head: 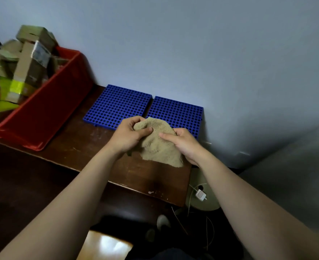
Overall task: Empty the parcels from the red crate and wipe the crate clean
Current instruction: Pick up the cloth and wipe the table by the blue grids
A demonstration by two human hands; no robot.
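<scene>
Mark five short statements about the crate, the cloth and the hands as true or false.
1. The red crate holds parcels. True.
2. The left hand and the right hand both grip the tan cloth. True.
3. The cloth lies inside the crate. False: it is held over the table, to the right of the crate.
4. Two blue perforated panels lie side by side on the table by the wall. True.
5. The crate stands on the blue panels. False: it stands on the table, to their left.
</scene>
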